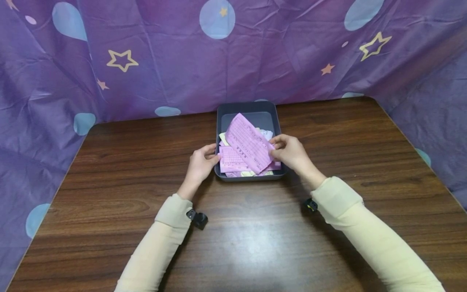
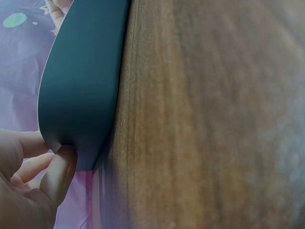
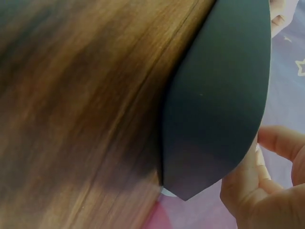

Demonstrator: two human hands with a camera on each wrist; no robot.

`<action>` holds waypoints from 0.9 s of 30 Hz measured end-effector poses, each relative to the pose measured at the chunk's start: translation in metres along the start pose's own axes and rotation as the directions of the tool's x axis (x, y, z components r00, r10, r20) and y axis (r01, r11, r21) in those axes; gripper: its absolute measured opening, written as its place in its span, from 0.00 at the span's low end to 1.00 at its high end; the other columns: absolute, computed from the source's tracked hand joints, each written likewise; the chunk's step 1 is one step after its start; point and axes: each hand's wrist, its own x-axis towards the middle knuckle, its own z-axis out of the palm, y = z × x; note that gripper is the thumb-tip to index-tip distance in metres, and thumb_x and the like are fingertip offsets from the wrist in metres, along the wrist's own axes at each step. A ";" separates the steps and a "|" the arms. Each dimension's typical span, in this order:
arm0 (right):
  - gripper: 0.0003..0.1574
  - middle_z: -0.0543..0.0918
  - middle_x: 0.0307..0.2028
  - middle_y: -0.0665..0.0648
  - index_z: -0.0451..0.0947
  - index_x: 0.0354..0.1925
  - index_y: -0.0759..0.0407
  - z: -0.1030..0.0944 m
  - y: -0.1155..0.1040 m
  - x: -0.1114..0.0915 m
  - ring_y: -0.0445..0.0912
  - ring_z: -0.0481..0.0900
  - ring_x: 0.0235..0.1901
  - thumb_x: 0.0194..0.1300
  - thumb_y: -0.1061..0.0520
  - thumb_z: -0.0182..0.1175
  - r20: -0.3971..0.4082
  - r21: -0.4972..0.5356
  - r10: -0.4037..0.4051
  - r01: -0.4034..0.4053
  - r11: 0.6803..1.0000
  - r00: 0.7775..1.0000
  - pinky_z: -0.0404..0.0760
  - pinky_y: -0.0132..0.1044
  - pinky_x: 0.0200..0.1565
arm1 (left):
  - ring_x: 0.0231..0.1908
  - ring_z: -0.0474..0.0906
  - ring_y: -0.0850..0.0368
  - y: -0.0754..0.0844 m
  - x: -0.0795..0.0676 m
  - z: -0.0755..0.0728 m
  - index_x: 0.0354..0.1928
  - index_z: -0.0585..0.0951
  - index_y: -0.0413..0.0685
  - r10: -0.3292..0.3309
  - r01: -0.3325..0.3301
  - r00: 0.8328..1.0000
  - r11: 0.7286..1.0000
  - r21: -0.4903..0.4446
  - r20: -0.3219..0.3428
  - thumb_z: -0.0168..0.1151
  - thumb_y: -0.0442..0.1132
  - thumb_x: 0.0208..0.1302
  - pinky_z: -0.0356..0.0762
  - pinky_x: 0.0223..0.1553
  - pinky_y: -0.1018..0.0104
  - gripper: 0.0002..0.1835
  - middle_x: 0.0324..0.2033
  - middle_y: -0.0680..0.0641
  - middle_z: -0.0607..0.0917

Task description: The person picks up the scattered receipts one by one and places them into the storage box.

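A dark grey tray (image 1: 248,177) stands on the table, holding crumpled printed papers. My left hand (image 1: 201,164) is at its left side, pinching the wall between thumb and fingers; the left wrist view shows a finger against the outer wall (image 2: 81,81). Over the right rim reaches my right hand (image 1: 290,153), its thumb and fingers pinching the right corner of a pink printed paper slip (image 1: 248,142). That slip lies slanted above another pink slip (image 1: 231,159) and some yellow and white papers. In the right wrist view the tray wall (image 3: 214,105) hides the right fingertips.
The brown wooden table (image 1: 127,182) extends on both sides of the tray and in front of it. A purple curtain (image 1: 175,52) with stars hangs right behind the tray. Small black wrist cameras sit at both cuffs.
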 end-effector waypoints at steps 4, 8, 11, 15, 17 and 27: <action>0.21 0.78 0.33 0.59 0.75 0.48 0.71 0.000 0.000 0.000 0.35 0.73 0.26 0.54 0.68 0.57 -0.018 -0.114 -0.023 0.021 0.993 1.000 0.79 0.20 0.27 | 0.53 0.81 0.43 -0.001 0.000 0.000 0.60 0.74 0.37 0.000 0.000 1.000 1.000 -0.004 0.001 0.62 0.33 0.62 0.79 0.56 0.57 0.23 0.56 0.35 0.80; 0.20 0.80 0.34 0.61 0.77 0.47 0.69 -0.001 0.001 0.000 0.42 0.77 0.30 0.53 0.66 0.59 -0.037 -0.210 -0.064 0.055 0.976 0.997 0.76 0.21 0.29 | 0.53 0.81 0.43 0.000 0.000 0.000 0.60 0.74 0.37 -0.002 0.002 1.000 1.000 -0.011 0.003 0.62 0.33 0.62 0.79 0.56 0.56 0.23 0.56 0.35 0.80; 0.19 0.82 0.34 0.62 0.78 0.46 0.68 -0.001 0.002 0.000 0.47 0.79 0.33 0.53 0.65 0.60 -0.045 -0.266 -0.095 0.079 0.961 0.995 0.74 0.24 0.32 | 0.53 0.81 0.43 0.000 0.000 -0.001 0.61 0.74 0.37 -0.003 0.003 1.000 1.000 -0.013 0.005 0.61 0.33 0.63 0.79 0.56 0.56 0.23 0.56 0.35 0.80; 0.18 0.83 0.34 0.62 0.78 0.45 0.67 0.000 0.002 -0.001 0.50 0.80 0.34 0.53 0.64 0.60 -0.050 -0.314 -0.121 0.099 0.944 0.991 0.74 0.30 0.36 | 0.53 0.81 0.43 0.000 0.000 0.000 0.60 0.74 0.37 -0.005 0.006 1.000 1.000 -0.021 0.007 0.61 0.33 0.63 0.80 0.56 0.57 0.23 0.56 0.35 0.80; 0.18 0.83 0.34 0.62 0.78 0.45 0.67 0.000 0.002 -0.001 0.51 0.80 0.34 0.53 0.64 0.60 -0.051 -0.335 -0.130 0.106 0.936 0.990 0.74 0.34 0.37 | 0.53 0.81 0.43 0.000 0.000 0.000 0.60 0.74 0.37 -0.006 0.006 1.000 1.000 -0.022 0.007 0.61 0.33 0.63 0.80 0.56 0.57 0.23 0.56 0.35 0.80; 0.19 0.84 0.36 0.64 0.79 0.47 0.66 0.000 0.001 -0.001 0.54 0.79 0.37 0.55 0.61 0.63 -0.025 -0.442 -0.138 0.113 0.890 0.990 0.76 0.47 0.41 | 0.53 0.81 0.43 0.000 -0.001 -0.001 0.61 0.74 0.36 -0.005 0.005 1.000 1.000 -0.024 0.006 0.61 0.32 0.62 0.79 0.56 0.57 0.24 0.56 0.34 0.79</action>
